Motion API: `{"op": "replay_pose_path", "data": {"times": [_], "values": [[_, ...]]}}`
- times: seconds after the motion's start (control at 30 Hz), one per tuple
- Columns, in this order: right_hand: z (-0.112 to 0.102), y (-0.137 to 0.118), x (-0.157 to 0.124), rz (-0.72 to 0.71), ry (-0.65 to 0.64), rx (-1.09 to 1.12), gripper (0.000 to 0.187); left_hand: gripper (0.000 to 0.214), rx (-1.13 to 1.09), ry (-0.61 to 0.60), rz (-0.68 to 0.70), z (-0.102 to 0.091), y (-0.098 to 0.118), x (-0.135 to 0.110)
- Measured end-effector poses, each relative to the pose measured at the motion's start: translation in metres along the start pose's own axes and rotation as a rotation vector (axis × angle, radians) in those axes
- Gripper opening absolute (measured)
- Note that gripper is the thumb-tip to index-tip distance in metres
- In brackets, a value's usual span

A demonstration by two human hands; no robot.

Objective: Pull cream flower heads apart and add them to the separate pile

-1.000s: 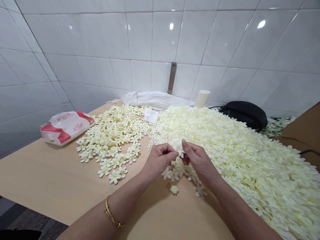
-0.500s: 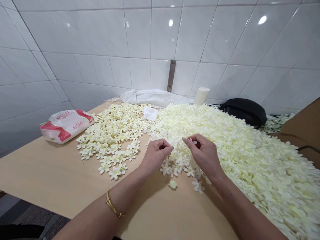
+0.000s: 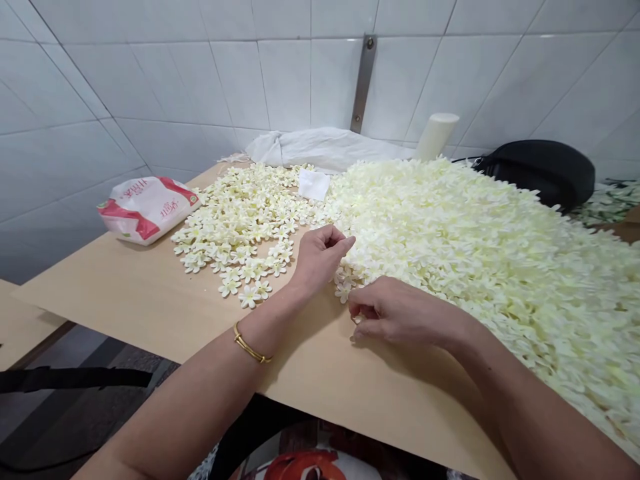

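Observation:
My left hand (image 3: pixel 323 257) hovers over the table with thumb and forefinger pinched together; whatever it may hold is too small to make out. Lower and to its right, my right hand (image 3: pixel 395 310) is down at the tabletop, fingers curled round a small pale artificial flower (image 3: pixel 357 321) that is mostly hidden by them. Behind and beyond my right hand spreads a big heap of cream-white artificial flowers (image 3: pixel 450 227). On the left lies a smaller pile of similar flowers (image 3: pixel 245 213), with yellowish centres.
A red-and-white tissue pack (image 3: pixel 150 207) lies at the left of the wooden table (image 3: pixel 120 280). A white tissue (image 3: pixel 314 185) rests between the piles. At the back are a white cloth (image 3: pixel 320 148), a white cylinder (image 3: pixel 435 137) and a black case (image 3: pixel 543 173), near the tiled wall.
My right hand has come down from beside the left hand to the tabletop, closing round the lone flower there. My left hand keeps its pinch. The view has tilted downward.

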State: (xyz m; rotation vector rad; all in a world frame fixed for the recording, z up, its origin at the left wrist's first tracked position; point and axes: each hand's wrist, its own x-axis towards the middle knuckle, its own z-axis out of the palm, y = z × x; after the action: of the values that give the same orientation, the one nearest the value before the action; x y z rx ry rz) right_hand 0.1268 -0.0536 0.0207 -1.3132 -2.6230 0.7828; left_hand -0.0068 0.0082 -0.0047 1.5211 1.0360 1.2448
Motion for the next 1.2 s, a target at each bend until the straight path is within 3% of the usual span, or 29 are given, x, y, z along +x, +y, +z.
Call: {"op": "replay_pose_path", "data": {"times": [0.13, 0.3, 0.4, 0.57, 0.73, 1.03, 1.2], "values": [[0.004, 0.003, 0.002, -0.010, 0.104, 0.031, 0.015, 0.024, -0.016, 0.001, 0.002, 0.000, 0.001, -0.001], [-0.003, 0.017, 0.005, 0.124, 0.409, 0.432, 0.016, 0.022, -0.164, -0.165, -0.114, 0.000, 0.004, -0.003], [-0.003, 0.024, 0.007, 0.176, 0.520, 0.607, 0.013, 0.019, -0.222, -0.248, -0.184, 0.001, 0.007, -0.006], [0.001, 0.024, 0.010, 0.165, 0.640, 0.531, 0.008, 0.022, -0.242, -0.254, -0.200, 0.005, 0.007, -0.009], [0.002, 0.022, 0.011, 0.186, 0.678, 0.545, 0.013, 0.017, -0.301, -0.349, -0.218, 0.007, 0.004, -0.010], [0.003, 0.025, 0.012, 0.156, 0.660, 0.617, 0.014, 0.020, -0.301, -0.260, -0.270, 0.007, 0.004, -0.010], [0.005, 0.025, 0.013, 0.102, 0.644, 0.602, 0.017, 0.023, -0.318, -0.274, -0.270, 0.008, 0.000, -0.009]]}}
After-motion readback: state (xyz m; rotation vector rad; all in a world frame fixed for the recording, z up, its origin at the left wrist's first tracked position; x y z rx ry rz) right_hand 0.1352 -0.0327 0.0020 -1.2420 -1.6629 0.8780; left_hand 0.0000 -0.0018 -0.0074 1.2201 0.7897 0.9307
